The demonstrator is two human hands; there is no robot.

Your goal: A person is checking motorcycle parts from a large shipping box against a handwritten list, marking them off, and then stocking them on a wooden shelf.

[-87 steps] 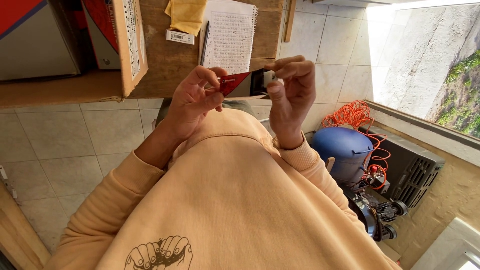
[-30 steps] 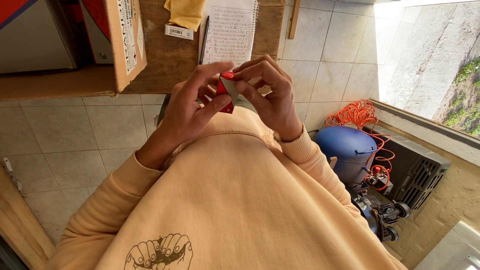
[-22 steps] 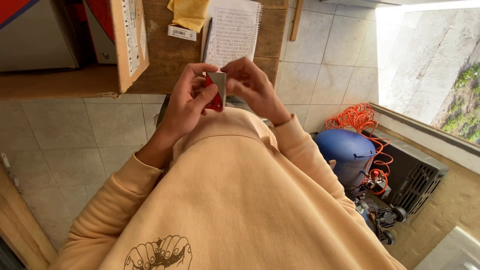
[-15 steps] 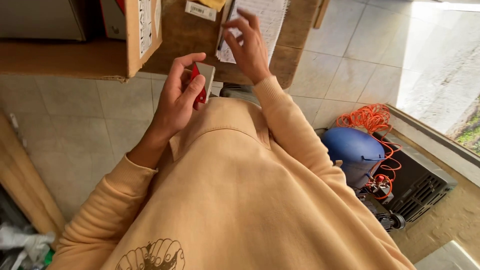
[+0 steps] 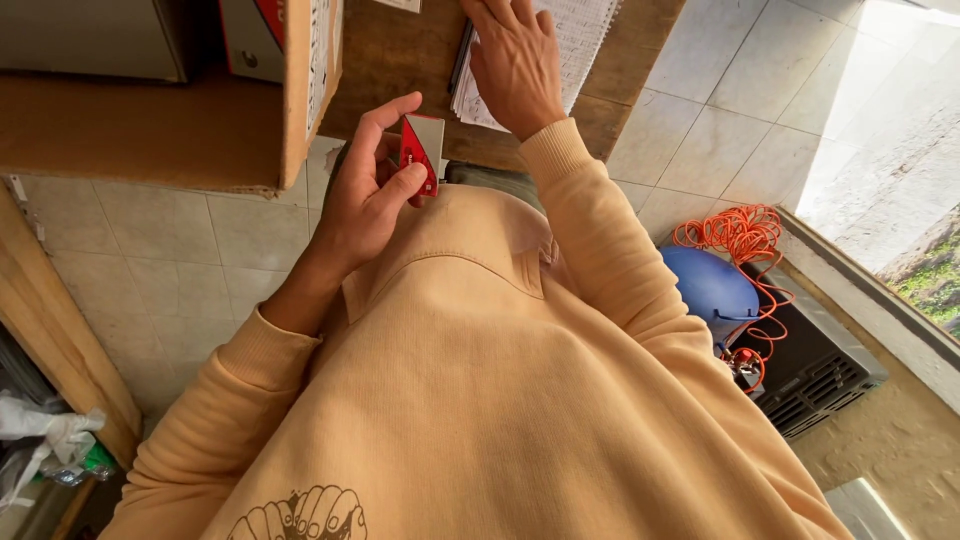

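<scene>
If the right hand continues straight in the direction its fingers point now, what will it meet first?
The right hand already lies on the spiral notebook on the wooden table, fingers pointing across the page. Going on, it would probably just slide further over that page; beyond it the picture ends.

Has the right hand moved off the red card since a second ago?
Yes. The right hand has left the red card, held by the left hand, and reached up onto the spiral notebook.
</scene>
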